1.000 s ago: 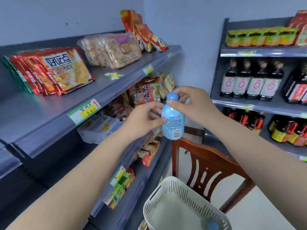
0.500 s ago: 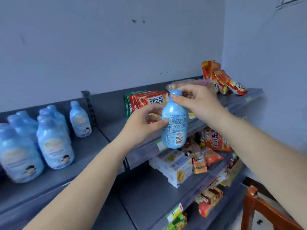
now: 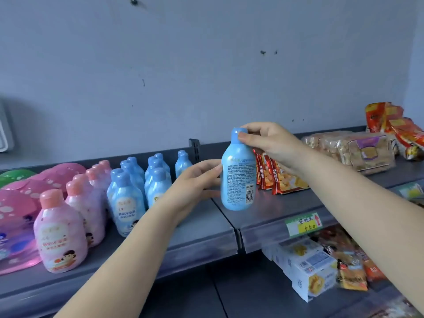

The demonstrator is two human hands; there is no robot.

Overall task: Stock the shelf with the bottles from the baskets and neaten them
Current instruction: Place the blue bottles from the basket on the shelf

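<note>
pinching the blue bottle [image 3: 238, 173] cap, right hand [image 3: 270, 143] fingers clamped; left hand [image 3: 195, 182] steadies it.

Light blue bottle [image 3: 238, 173] with blue cap and white printed label with black barcode. Blue bottles [image 3: 135, 182] and pink bottles [image 3: 60, 232] with salmon caps on dark grey shelf [image 3: 206, 228]. Red and orange snack packs [image 3: 278, 174]. Green and yellow price tag [image 3: 304, 224] with red arrow. Pale grey-blue wall [image 3: 206, 65].

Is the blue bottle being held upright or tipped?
Upright: the blue bottle has its cap on top, pinched by the right hand, above the shelf.
</note>
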